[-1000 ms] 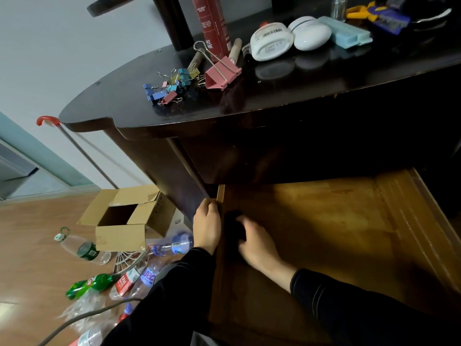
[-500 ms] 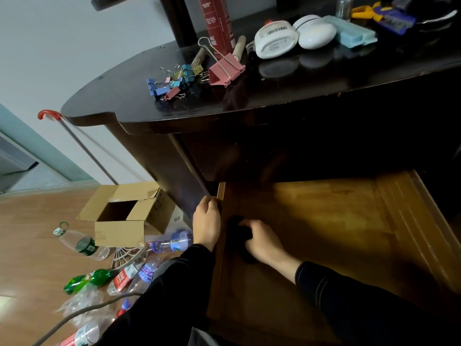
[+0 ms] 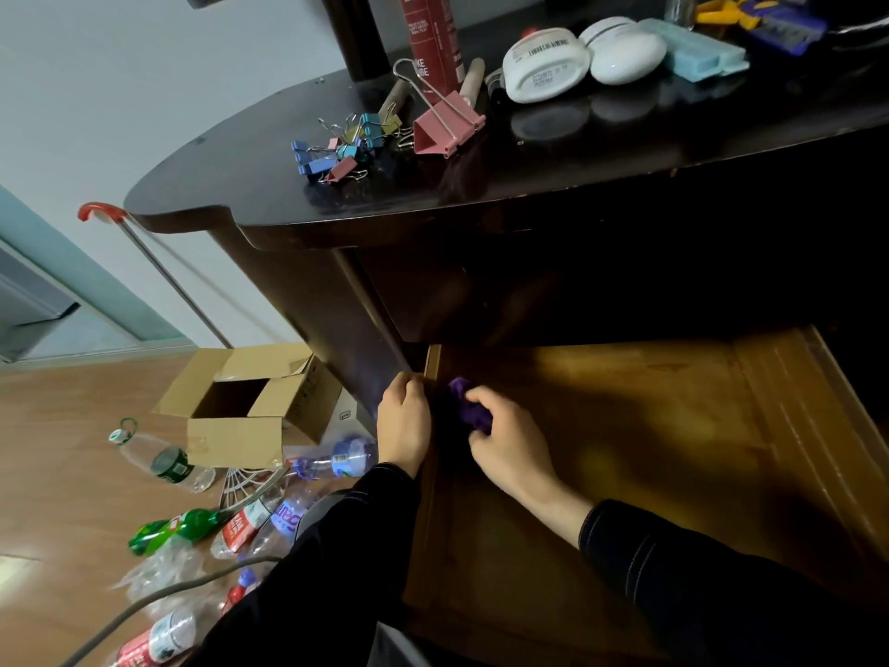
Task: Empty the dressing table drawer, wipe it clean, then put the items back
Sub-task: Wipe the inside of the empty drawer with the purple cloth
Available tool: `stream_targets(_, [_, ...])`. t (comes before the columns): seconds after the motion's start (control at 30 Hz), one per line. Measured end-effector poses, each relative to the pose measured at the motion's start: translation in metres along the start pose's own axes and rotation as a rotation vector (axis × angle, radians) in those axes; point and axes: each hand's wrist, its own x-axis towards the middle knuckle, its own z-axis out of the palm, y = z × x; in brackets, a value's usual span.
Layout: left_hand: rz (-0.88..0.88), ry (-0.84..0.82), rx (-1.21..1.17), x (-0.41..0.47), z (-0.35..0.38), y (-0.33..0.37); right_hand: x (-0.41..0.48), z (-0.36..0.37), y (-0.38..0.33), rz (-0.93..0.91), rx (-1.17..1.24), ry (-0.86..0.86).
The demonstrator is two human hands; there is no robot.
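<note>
The wooden drawer (image 3: pixel 649 426) is pulled out below the dark dressing table top (image 3: pixel 553 170), and its bare floor shows. My left hand (image 3: pixel 403 426) grips the drawer's left side wall. My right hand (image 3: pixel 510 445) holds a crumpled purple cloth (image 3: pixel 469 406) against the drawer floor near the left wall. On the table top lie several small coloured binder clips (image 3: pixel 336 146), a big pink binder clip (image 3: pixel 445 125), a red can (image 3: pixel 430 36), two white containers (image 3: pixel 546 65), and a light blue case (image 3: pixel 697 55).
On the floor to the left stand an open cardboard box (image 3: pixel 240 406) and several plastic bottles (image 3: pixel 192 527). A metal rod with a red handle (image 3: pixel 158 272) leans on the wall. A grey cable (image 3: pixel 144 604) crosses the floor. Yellow and blue items (image 3: pixel 760 16) lie far right on the table.
My right hand has slid a little farther into the drawer with the cloth, which now shows purple. My left hand stays on the drawer's side.
</note>
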Motion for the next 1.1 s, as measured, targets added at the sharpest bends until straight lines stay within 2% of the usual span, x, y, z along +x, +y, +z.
stream_targets(0.1, [-0.02,0.008,0.003,0.0,0.0,0.001,-0.015,0.012,0.001,-0.16,-0.012,-0.059])
stream_targets(0.23, [-0.023,-0.035,0.007,0.001,-0.001,-0.001,-0.009,0.004,0.016,0.026,-0.137,-0.273])
stream_targets(0.3, [-0.021,-0.036,0.001,0.0,-0.001,0.0,-0.003,-0.004,0.014,0.063,-0.101,-0.214])
stream_targets(0.4, [-0.002,-0.008,0.0,0.001,-0.001,0.0,-0.006,0.001,0.005,-0.054,-0.025,-0.04])
stream_targets(0.5, [-0.022,-0.005,-0.001,0.002,0.0,0.0,-0.019,0.012,0.008,-0.127,0.003,-0.13])
stream_targets(0.6, [-0.038,-0.024,-0.016,0.001,-0.001,-0.001,-0.016,0.008,0.019,-0.013,-0.136,-0.266])
stream_targets(0.7, [-0.05,-0.027,-0.019,0.001,-0.001,-0.001,-0.003,-0.004,0.015,0.075,-0.074,-0.173])
stream_targets(0.77, [-0.036,-0.022,-0.016,0.001,-0.001,-0.001,-0.002,-0.003,0.008,0.009,-0.031,-0.047])
stream_targets(0.8, [-0.034,-0.016,-0.013,0.001,-0.001,0.001,-0.005,0.001,0.006,-0.04,0.0,-0.035])
stream_targets(0.87, [-0.039,-0.004,-0.021,0.0,0.0,0.002,-0.017,0.01,0.007,-0.11,0.036,-0.123])
stream_targets(1.0, [-0.03,-0.01,-0.009,-0.002,-0.002,0.002,-0.016,0.005,0.02,-0.042,-0.135,-0.281])
stream_targets(1.1, [-0.03,-0.019,-0.011,-0.003,-0.002,0.003,-0.006,-0.007,0.016,-0.032,-0.161,-0.167])
